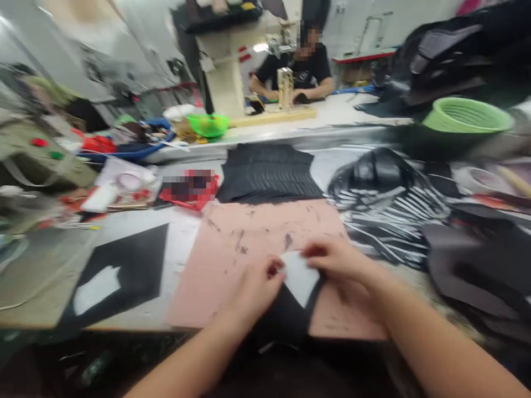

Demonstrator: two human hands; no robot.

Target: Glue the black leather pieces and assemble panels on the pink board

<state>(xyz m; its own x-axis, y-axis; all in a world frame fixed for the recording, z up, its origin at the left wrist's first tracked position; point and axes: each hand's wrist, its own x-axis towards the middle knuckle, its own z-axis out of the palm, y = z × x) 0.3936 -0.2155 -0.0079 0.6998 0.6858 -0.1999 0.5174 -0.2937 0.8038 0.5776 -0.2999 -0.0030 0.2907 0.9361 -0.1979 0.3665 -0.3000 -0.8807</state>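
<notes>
Between my two hands is a black fabric piece [284,318] with a white pointed panel [301,279] on it, over the near edge of a pink board. My left hand [259,287] is closed on the left edge of this piece, fingers curled and thumb pressed in. With finger and thumb, my right hand [338,258] pinches its upper right edge; motion blurs these fingertips. Whether the white panel is stuck to the black fabric or only lies on it, I cannot tell. Dark smudges mark the pink board [249,232] beneath.
Left lies a black sheet [136,260] with a white cutout [98,288]. Behind the board are a red tray [194,202] and stacked black pieces [269,171]. Black-and-white strips [394,210] and dark fabric [477,260] lie right. A person [313,72] sits at a machine opposite.
</notes>
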